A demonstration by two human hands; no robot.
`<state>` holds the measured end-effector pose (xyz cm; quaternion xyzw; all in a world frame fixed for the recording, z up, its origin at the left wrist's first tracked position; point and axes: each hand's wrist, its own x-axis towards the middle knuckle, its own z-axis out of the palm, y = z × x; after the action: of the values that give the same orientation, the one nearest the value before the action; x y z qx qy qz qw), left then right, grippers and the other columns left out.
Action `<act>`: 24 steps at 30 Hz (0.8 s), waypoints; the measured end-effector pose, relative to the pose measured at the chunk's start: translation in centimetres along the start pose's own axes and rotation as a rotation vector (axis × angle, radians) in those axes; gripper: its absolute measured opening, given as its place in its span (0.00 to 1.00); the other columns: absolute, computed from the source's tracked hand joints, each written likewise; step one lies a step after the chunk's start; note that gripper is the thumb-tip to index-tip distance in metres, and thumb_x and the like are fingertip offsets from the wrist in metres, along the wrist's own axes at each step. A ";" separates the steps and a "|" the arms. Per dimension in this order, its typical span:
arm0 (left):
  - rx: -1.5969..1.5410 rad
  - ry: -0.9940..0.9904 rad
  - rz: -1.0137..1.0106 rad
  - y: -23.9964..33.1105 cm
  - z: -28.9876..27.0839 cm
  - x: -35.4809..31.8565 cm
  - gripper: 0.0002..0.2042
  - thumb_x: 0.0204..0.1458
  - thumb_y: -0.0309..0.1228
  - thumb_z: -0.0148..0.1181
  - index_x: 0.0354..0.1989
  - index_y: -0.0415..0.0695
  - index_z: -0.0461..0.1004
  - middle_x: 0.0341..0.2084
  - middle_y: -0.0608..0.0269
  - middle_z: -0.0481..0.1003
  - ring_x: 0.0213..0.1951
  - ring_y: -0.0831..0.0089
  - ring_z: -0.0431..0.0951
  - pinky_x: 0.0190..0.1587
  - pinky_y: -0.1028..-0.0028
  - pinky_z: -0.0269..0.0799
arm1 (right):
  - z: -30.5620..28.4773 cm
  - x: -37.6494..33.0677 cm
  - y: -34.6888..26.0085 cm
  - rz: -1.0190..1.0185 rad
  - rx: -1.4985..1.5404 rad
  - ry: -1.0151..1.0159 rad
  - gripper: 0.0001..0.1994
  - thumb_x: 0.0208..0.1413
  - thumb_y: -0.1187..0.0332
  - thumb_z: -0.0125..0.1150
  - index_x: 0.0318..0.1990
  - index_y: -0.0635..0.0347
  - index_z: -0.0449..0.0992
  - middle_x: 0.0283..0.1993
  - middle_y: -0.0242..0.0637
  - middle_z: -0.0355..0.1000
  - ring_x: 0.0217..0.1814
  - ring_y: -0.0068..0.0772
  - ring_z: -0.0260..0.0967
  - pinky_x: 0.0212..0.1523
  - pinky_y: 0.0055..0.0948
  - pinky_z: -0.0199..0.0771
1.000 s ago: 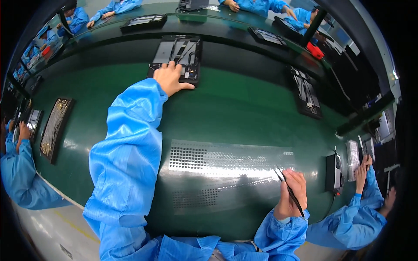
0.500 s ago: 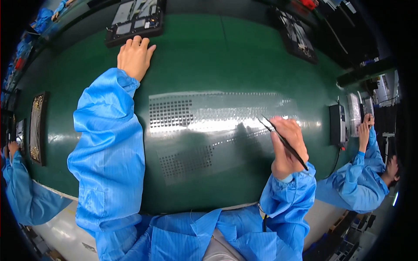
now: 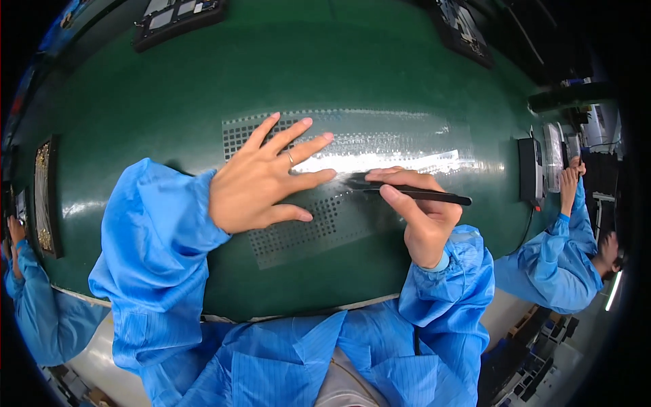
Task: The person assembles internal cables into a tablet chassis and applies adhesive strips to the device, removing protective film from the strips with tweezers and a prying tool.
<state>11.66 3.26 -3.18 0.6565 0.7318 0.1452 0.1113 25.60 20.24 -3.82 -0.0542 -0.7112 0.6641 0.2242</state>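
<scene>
My left hand (image 3: pixel 264 175) lies over two clear plastic sheets, fingers spread, with a ring on one finger. Beneath its fingers is the far sheet (image 3: pixel 400 139), which carries rows of small dark square pieces at its left end. The near sheet (image 3: pixel 298 241) lies slanted closer to me, with its own block of small dark pieces. My right hand (image 3: pixel 427 214) is closed on black tweezers (image 3: pixel 434 195). Their tips point left, near the left hand's fingertips and the near sheet's upper edge. Glare hides whether the tips touch or hold anything.
A green mat (image 3: pixel 325 68) covers the table. Dark trays with device parts stand at the far left (image 3: pixel 176 20) and far right (image 3: pixel 464 30). A long parts box (image 3: pixel 47 197) lies at left, a black box (image 3: pixel 530 169) at right. Co-workers in blue sit on both sides.
My left hand has come back from the far tray and now lies spread over the sheets. My right hand has shifted left, and the tweezers are turned flatter, tips down by the sheets.
</scene>
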 end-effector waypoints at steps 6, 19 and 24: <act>0.030 -0.009 0.029 0.4 0.2 -0.1 0.25 0.34 0.41 0.58 0.46 0.55 0.66 0.56 0.60 0.50 0.57 0.53 0.46 0.56 0.51 0.40 | 0.1 -0.8 -0.1 0.223 0.077 -0.014 0.05 0.43 0.80 0.54 0.30 0.70 0.71 0.28 0.37 0.71 0.30 0.22 0.65 0.33 0.18 0.64; 0.122 0.043 -0.128 -2.8 -1.1 -0.6 0.22 0.37 0.31 0.57 0.47 0.55 0.65 0.55 0.63 0.52 0.57 0.55 0.49 0.55 0.53 0.43 | 0.8 1.5 -0.3 0.266 0.136 0.061 0.04 0.44 0.78 0.54 0.29 0.70 0.71 0.29 0.38 0.71 0.31 0.21 0.65 0.34 0.17 0.63; 0.270 0.188 -0.167 -0.9 1.1 0.9 0.24 0.36 0.36 0.58 0.47 0.58 0.64 0.54 0.66 0.54 0.55 0.57 0.52 0.54 0.53 0.46 | 1.2 2.8 0.3 0.233 0.137 0.072 0.04 0.44 0.77 0.54 0.29 0.69 0.71 0.28 0.37 0.71 0.30 0.19 0.64 0.32 0.15 0.61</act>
<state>11.10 4.18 -4.49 0.5858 0.8039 0.0965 -0.0350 22.55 20.25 -3.48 -0.1447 -0.6445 0.7304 0.1738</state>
